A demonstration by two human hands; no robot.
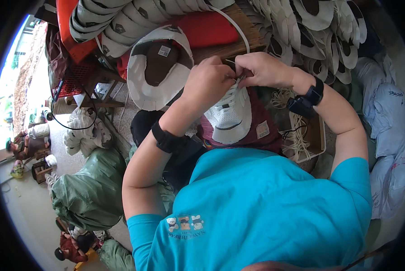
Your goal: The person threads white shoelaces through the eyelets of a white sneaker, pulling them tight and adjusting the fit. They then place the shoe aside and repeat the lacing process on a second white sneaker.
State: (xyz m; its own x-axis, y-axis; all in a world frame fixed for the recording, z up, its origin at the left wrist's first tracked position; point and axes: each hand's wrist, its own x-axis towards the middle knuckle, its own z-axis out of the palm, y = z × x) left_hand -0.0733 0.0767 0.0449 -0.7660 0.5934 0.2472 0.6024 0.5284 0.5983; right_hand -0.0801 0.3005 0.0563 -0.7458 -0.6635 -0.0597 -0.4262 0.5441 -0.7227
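Note:
A white shoe upper (pixel 230 114) with lacing on its front lies over my lap on a dark red cloth (pixel 262 118). Both hands meet at the far end of its lacing. My left hand (pixel 210 80) is closed, its thumb and fingers pinching the white shoelace. From the other side my right hand (pixel 266 70) pinches the lace too, fingertips close to the left ones. Fingers partly hide the lace and its eyelets. Just left of my left hand, another white upper (pixel 137 77) stands open, its brown lining and a small label showing.
Stacked white uppers (pixel 121 27) rest on a wooden bench beyond my hands; more hang at far right (pixel 317 31). A box of loose laces (pixel 304 140) sits by my right arm. Green sacks (pixel 91 185) and pale sacks (pixel 390 131) flank me. Two people sit at far left.

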